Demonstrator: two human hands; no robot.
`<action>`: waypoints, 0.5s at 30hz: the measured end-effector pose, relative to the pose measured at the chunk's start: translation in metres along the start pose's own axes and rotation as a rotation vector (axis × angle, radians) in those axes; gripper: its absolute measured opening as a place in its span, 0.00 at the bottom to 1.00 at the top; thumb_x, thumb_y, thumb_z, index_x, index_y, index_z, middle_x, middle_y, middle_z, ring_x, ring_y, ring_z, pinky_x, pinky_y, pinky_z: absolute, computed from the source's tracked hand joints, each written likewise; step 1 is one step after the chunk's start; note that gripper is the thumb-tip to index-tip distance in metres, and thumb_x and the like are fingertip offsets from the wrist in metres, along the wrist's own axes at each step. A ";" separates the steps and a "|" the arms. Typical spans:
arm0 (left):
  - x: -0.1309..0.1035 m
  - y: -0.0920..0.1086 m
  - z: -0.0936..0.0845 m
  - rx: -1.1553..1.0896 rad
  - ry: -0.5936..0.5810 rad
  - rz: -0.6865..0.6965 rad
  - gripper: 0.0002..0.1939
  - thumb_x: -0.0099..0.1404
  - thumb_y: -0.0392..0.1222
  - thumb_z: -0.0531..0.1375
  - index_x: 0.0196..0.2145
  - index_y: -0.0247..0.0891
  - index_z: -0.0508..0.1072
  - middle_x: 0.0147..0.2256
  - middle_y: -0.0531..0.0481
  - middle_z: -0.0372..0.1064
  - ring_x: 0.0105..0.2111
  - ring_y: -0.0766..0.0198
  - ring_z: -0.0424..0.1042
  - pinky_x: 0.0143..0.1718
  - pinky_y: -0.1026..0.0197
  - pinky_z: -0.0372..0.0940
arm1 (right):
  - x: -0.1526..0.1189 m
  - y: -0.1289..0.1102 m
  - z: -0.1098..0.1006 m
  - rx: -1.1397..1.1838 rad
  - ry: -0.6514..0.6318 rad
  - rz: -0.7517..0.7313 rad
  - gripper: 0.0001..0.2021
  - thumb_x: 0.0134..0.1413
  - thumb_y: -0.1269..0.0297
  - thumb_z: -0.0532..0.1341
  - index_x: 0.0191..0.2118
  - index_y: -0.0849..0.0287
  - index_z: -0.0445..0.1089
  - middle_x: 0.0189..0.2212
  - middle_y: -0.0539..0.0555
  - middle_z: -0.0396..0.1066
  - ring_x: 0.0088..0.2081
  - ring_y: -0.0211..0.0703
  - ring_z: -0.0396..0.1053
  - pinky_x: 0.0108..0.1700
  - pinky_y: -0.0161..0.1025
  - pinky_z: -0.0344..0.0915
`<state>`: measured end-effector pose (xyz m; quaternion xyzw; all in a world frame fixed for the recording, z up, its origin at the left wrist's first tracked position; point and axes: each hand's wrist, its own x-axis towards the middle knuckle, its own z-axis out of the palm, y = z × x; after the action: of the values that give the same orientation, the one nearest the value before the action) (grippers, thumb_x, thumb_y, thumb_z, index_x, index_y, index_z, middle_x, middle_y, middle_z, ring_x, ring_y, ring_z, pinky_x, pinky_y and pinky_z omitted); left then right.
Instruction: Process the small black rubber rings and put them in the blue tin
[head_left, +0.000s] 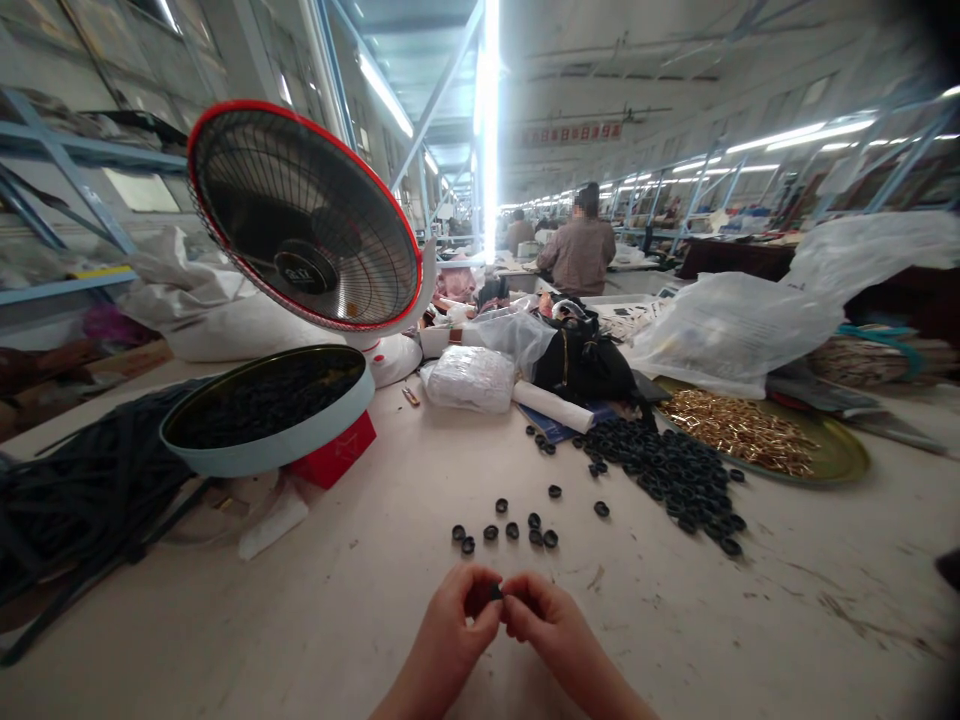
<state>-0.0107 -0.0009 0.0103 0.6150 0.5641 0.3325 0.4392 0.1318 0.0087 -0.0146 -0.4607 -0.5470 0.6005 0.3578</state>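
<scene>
My left hand (469,612) and my right hand (536,610) meet low in the middle of the view, above the worktable (390,610). Between the fingertips a small black piece (496,592) shows; the fingers cover most of it. My left hand is closed on it in a pinch. The closed right fingertips press against its other side. Just beyond my hands lie several loose black rings (512,531), apart from each other or nearly touching. A large heap of such black rings (652,465) spreads farther back to the right.
A round tin lid of black pieces (352,400) rests tilted on a red box (337,452) at left, beside black strips (82,490). A gold tray (847,468) holds small brass-coloured parts. Behind stand a red-rimmed heater (307,220), a wrapped package (469,380) and a person (581,250).
</scene>
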 end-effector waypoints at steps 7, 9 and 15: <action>-0.012 0.007 0.003 0.174 -0.062 0.183 0.14 0.62 0.43 0.49 0.42 0.42 0.71 0.33 0.47 0.63 0.34 0.64 0.64 0.37 0.62 0.61 | -0.006 0.005 -0.004 0.242 -0.073 0.094 0.17 0.43 0.51 0.60 0.29 0.63 0.66 0.20 0.48 0.63 0.23 0.31 0.59 0.27 0.32 0.55; -0.013 0.007 0.005 0.225 -0.059 0.200 0.15 0.63 0.43 0.49 0.44 0.43 0.70 0.32 0.47 0.62 0.34 0.62 0.64 0.37 0.61 0.61 | -0.010 0.001 -0.004 0.309 -0.093 0.153 0.15 0.43 0.53 0.60 0.30 0.63 0.66 0.23 0.49 0.65 0.26 0.32 0.62 0.29 0.32 0.57; -0.013 0.006 0.000 0.104 -0.099 0.137 0.14 0.60 0.38 0.52 0.43 0.41 0.70 0.36 0.47 0.65 0.37 0.64 0.65 0.40 0.63 0.61 | -0.015 -0.010 -0.002 0.377 -0.086 0.146 0.13 0.38 0.57 0.63 0.24 0.62 0.64 0.23 0.47 0.63 0.28 0.32 0.59 0.32 0.31 0.56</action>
<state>-0.0102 -0.0137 0.0170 0.6897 0.5149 0.3015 0.4103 0.1378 -0.0030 -0.0027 -0.3979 -0.4050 0.7357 0.3693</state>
